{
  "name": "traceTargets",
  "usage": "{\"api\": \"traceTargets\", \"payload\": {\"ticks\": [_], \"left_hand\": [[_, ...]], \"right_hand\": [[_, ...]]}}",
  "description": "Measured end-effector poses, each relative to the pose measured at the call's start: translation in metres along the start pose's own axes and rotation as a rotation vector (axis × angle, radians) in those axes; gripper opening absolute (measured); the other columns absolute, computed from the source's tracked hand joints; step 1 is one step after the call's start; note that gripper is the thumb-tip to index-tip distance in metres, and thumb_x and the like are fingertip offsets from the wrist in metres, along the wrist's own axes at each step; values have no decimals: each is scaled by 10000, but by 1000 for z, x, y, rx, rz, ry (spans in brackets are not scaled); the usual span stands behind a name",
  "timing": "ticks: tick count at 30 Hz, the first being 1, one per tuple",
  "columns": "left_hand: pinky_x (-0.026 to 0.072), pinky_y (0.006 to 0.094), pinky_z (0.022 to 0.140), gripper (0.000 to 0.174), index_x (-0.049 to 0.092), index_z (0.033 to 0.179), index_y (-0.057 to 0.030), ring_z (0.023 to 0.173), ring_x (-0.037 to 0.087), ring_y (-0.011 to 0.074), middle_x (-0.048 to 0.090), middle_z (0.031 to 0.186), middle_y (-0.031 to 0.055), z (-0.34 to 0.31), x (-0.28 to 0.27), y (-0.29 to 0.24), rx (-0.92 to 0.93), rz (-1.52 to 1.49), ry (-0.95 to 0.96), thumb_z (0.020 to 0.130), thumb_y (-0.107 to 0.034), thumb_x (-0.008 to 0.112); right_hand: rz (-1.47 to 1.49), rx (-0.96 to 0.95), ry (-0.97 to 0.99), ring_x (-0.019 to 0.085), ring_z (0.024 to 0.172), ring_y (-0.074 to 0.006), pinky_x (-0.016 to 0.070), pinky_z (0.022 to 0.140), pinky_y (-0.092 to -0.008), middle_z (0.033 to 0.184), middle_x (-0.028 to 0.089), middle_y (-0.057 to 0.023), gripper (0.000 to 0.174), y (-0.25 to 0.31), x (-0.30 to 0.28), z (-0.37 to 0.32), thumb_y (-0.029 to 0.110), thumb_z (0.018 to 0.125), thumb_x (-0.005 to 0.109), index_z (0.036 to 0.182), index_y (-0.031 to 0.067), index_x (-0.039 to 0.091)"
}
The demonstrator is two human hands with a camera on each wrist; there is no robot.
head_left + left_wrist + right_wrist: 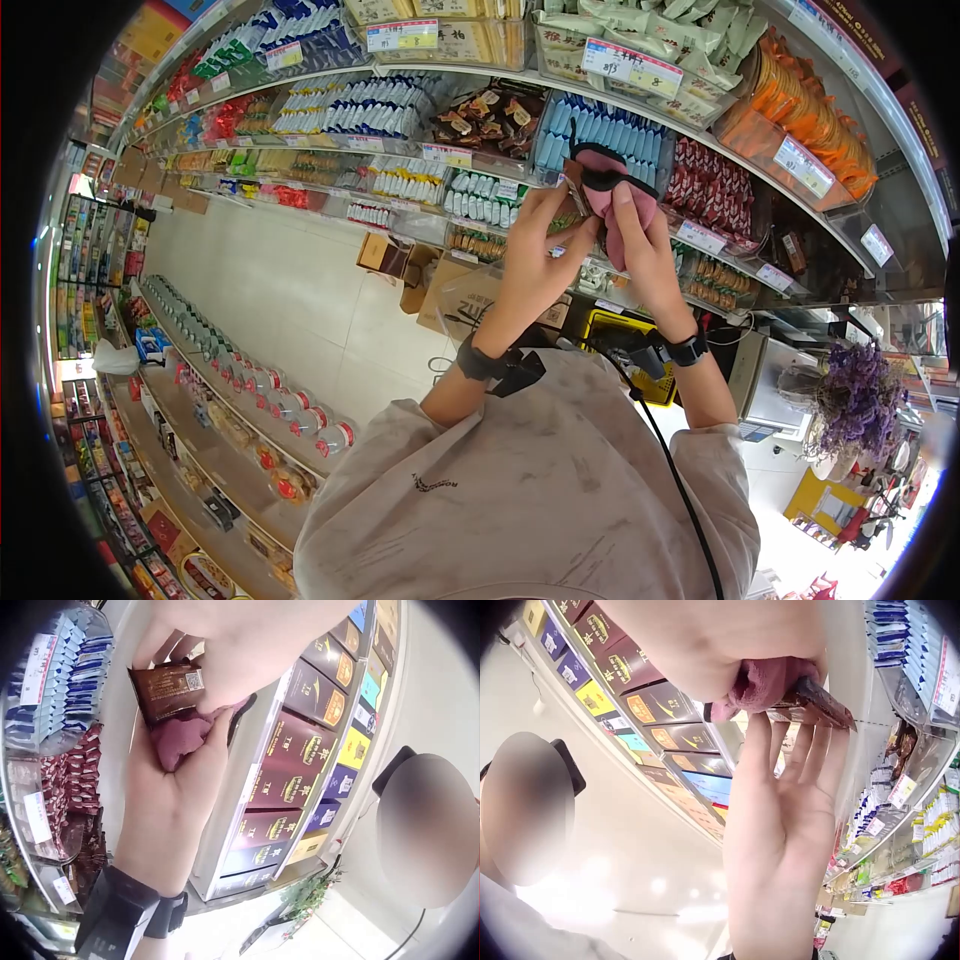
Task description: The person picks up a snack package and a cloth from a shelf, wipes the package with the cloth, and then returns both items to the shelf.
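My left hand (540, 255) holds a flat brown packet (171, 691) with small print and a square code on it. In the right wrist view, its fingers lie behind the packet and its thumb reaches toward the cloth. A pink cloth with black edging (618, 195) is bunched against the packet. My right hand (645, 255) pinches this cloth, its thumb lying over the front. Both hands meet close together before the shelf of wrapped snacks. Part of the packet is hidden behind the cloth in the head view.
Snack bins with price tags line the shelves (470, 158) ahead. Cardboard boxes (455, 290) and a yellow basket (605, 325) stand below. Bottles (290, 402) line a low shelf at left. Purple dried flowers (862, 400) stand at right. A black cable (668, 450) runs over the shirt.
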State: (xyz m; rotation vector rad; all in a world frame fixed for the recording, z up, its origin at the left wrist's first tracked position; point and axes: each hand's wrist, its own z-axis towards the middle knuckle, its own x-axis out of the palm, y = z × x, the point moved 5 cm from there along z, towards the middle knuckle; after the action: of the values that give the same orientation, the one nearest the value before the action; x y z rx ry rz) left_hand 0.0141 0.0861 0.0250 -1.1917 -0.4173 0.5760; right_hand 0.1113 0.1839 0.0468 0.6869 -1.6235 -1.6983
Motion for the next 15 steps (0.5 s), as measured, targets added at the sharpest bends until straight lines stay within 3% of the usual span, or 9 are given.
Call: {"api": "traceTargets", "payload": {"ticks": [2, 5, 8, 14, 15], "left_hand": [[619, 347, 935, 455, 543, 1348, 46, 1217, 591, 221, 523, 1224, 115, 0, 2, -5, -15, -18, 34, 914, 27, 677], [612, 343, 948, 410, 554, 1306, 59, 1203, 599, 209, 562, 1190, 100, -2, 6, -6, -62, -61, 47, 919, 17, 680], [604, 323, 939, 386, 562, 1283, 70, 1176, 605, 187, 604, 1167, 81, -5, 4, 7, -123, -110, 97, 924, 7, 689], [530, 294, 967, 401, 553, 1320, 80, 1158, 588, 143, 623, 1245, 86, -7, 2, 4, -153, -329, 127, 946, 6, 681], [523, 302, 986, 407, 543, 1336, 78, 1176, 584, 148, 614, 1268, 93, -6, -2, 3, -133, -339, 124, 956, 8, 669]], "right_hand": [[-109, 0, 11, 471, 642, 22, 367, 575, -171, 813, 612, 38, 466, 2, 1, 1, 334, 1113, 420, 1413, 3, 555], [-36, -50, -2, 514, 749, -5, 414, 664, -186, 863, 647, -2, 451, 11, 10, 3, 336, 1094, 475, 1344, -16, 603], [-295, 47, -31, 549, 794, -36, 450, 693, -206, 918, 670, -30, 480, -15, -7, 4, 383, 1055, 550, 1281, -31, 633], [-31, 259, -120, 483, 676, -22, 371, 564, -207, 812, 594, 32, 498, -32, -35, 5, 439, 977, 661, 1216, 3, 670], [10, 221, -129, 440, 621, -17, 317, 519, -204, 768, 550, 53, 482, -39, -37, 7, 440, 977, 667, 1219, 23, 670]]}}
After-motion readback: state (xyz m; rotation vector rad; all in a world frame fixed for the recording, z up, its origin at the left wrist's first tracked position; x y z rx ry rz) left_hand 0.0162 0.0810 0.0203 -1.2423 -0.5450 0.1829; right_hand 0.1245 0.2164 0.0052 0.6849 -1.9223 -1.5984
